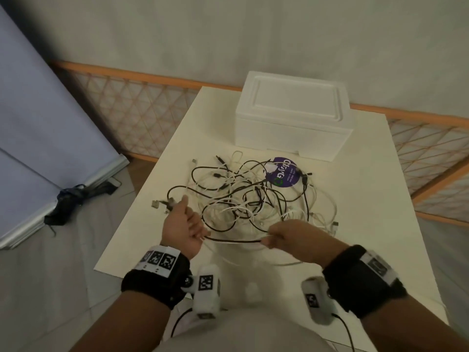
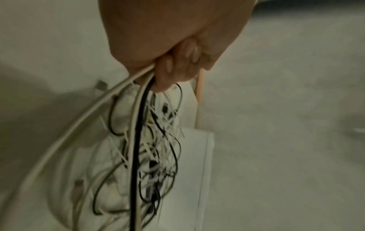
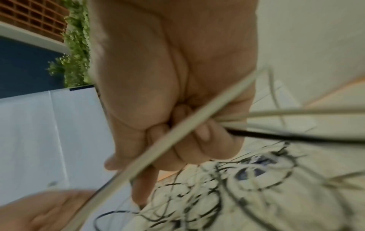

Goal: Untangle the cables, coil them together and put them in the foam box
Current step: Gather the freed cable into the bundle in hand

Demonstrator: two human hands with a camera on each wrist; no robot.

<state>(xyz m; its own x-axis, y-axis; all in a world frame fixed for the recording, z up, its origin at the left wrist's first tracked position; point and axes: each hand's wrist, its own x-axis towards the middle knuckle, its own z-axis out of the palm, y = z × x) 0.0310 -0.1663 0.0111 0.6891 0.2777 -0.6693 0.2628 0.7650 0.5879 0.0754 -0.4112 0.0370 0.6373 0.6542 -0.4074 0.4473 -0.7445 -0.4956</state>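
A tangle of black and white cables (image 1: 256, 196) lies in the middle of a cream board (image 1: 368, 237). My left hand (image 1: 186, 226) grips a bundle of cable ends, plugs sticking out past its fingers at the left. My right hand (image 1: 284, 235) is curled round the same strands, a black and a white one stretched taut between the two hands. The left wrist view shows fingers (image 2: 173, 68) closed over white and black cables (image 2: 138, 118). In the right wrist view, fingers (image 3: 199, 137) clamp several strands. A white foam box (image 1: 294, 115), lid on, stands behind the tangle.
A round purple sticker (image 1: 285, 175) lies under the cables near the box. An orange lattice fence (image 1: 142, 113) runs behind the board. A blue-grey panel (image 1: 38, 128) leans at the left, with dark straps (image 1: 68, 201) on the tiled floor.
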